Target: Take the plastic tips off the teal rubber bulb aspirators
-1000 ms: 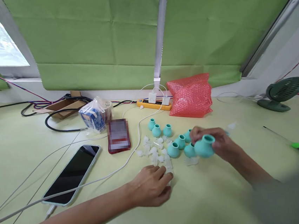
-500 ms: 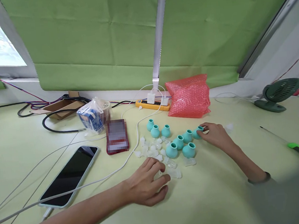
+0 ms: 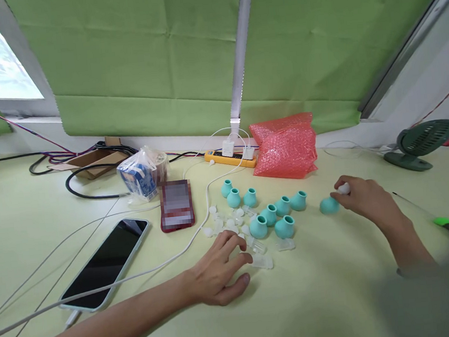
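My right hand point(image 3: 365, 201) pinches a blurred teal squeeze bulb point(image 3: 328, 205) with a white piece point(image 3: 344, 188) at its upper end, off to the right of the others. Whether that bulb touches the table cannot be told. Several teal squeeze bulbs with open necks point(image 3: 286, 227) stand upright in a loose group mid-table. My left hand point(image 3: 223, 268) rests low over the table, fingers apart and curved, holding nothing. Close to its fingertips lie a clear plastic piece point(image 3: 262, 261) and another clear tube-like piece point(image 3: 257, 246). Small white caps point(image 3: 230, 223) are scattered behind them.
A large phone point(image 3: 106, 264) and a red-cased phone point(image 3: 176, 205) lie at left, with a white cable point(image 3: 165, 261) crossing the table. Toward the back are a bagged box point(image 3: 140, 176), an orange power strip point(image 3: 219, 159) and a red bubble-wrap bag point(image 3: 284, 147). A green fan point(image 3: 420, 144) and a green-handled screwdriver point(image 3: 444, 221) sit right.
My right hand has let go of a teal bulb, which stays upright in the group, and moved right to grip another bulb with a white piece. My left hand has opened slightly.
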Demonstrator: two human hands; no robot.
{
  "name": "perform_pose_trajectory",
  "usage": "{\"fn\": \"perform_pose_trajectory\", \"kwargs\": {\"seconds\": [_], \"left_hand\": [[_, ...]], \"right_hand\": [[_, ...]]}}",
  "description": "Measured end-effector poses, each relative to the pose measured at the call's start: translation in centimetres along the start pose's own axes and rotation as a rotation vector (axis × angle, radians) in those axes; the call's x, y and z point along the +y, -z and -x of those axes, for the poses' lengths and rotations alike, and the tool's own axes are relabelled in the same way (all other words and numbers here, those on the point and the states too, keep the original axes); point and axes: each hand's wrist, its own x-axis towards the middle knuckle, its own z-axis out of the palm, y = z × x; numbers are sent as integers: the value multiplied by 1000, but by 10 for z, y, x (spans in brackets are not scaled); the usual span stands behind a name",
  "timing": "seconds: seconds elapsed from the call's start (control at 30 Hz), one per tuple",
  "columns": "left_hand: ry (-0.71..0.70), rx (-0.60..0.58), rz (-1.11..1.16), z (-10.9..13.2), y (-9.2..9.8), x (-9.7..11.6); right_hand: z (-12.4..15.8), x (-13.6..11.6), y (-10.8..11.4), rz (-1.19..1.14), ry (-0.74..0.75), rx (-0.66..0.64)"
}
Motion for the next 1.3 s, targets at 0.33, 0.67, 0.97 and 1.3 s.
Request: {"fn": "perform_pose_trajectory", "kwargs": {"seconds": [0.33, 0.67, 0.97, 1.3], "left_hand": [[-130, 498, -254, 6, -10, -2], [43, 240, -263, 5, -9, 2], [141, 273, -122, 6, -9, -2], [269, 313, -75, 10, -12, -5]], "right_hand": [[90, -93, 0, -768, 496, 722], [125, -141, 3, -1252, 558, -425], [90, -160, 9, -1186, 484, -210], [74, -151, 2, -841, 851, 199]]}}
